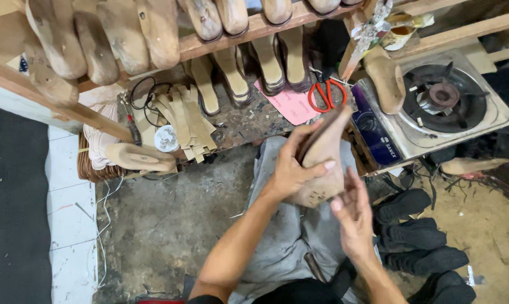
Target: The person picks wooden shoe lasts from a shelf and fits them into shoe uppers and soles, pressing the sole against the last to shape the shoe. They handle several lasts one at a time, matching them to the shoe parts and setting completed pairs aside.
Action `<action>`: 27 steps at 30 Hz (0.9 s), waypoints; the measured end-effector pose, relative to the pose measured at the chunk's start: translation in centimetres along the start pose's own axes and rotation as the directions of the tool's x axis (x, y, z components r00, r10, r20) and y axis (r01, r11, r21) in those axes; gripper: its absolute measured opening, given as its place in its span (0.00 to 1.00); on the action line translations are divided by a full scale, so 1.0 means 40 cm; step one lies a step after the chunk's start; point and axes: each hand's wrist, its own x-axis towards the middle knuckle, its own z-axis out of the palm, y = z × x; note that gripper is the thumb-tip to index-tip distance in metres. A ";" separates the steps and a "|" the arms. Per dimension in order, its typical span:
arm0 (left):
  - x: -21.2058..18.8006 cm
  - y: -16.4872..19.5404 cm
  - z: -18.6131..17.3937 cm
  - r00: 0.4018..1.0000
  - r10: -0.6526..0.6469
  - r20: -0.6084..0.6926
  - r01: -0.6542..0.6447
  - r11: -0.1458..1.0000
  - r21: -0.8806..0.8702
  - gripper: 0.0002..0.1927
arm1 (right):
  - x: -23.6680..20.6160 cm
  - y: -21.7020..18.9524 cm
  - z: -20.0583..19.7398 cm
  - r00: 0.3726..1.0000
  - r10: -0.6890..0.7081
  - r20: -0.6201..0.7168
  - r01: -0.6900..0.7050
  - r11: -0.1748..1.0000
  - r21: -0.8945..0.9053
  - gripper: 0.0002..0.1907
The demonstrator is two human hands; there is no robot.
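Note:
My left hand [291,169] grips a tan wooden shoe last [325,160] with a dark sole piece along its upper edge, holding it tilted above my lap. Its thumb and fingers wrap the last from the left. My right hand [353,217] is just below and to the right, fingers spread, fingertips touching the last's lower end. A grey cloth [291,236] covers my lap under both hands.
A single-burner gas stove [443,101] stands at right with a wooden last [387,79] leaning on it. Red-handled scissors [326,93] and pink paper [291,104] lie on the low bench. Shelves above hold several lasts and soles. Black shoe pieces [418,242] lie at lower right.

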 end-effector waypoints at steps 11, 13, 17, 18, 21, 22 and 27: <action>0.080 -0.036 -0.017 0.856 -0.108 0.505 -0.393 0.498 0.773 0.27 | 0.153 -0.101 0.020 0.959 -0.261 0.108 0.248 0.593 -0.766 0.23; 0.075 -0.048 -0.051 0.902 -0.026 0.430 -0.249 0.783 0.570 0.28 | 0.162 -0.106 0.035 0.966 -0.180 0.188 0.244 0.375 -0.894 0.29; 0.090 -0.070 -0.076 0.955 0.054 0.293 -0.166 0.914 0.370 0.28 | 0.179 -0.113 0.092 0.910 -0.043 0.412 0.405 -0.115 -0.907 0.36; 0.091 -0.073 -0.078 0.963 0.052 0.263 -0.123 0.958 0.259 0.27 | 0.183 -0.113 0.110 0.885 -0.006 0.465 0.453 -0.219 -0.864 0.34; 0.057 -0.074 -0.095 0.996 0.071 0.048 -0.072 0.997 0.012 0.22 | 0.191 -0.120 0.147 0.881 0.015 0.473 0.458 -0.275 -0.845 0.38; 0.024 -0.071 -0.109 0.988 0.112 -0.103 -0.113 0.994 0.003 0.20 | 0.192 -0.124 0.155 0.878 0.035 0.477 0.467 -0.275 -0.840 0.39; -0.085 -0.088 -0.212 0.941 0.077 -0.328 0.022 0.957 0.288 0.27 | 0.199 -0.143 0.164 0.874 0.094 0.477 0.484 -0.260 -0.836 0.43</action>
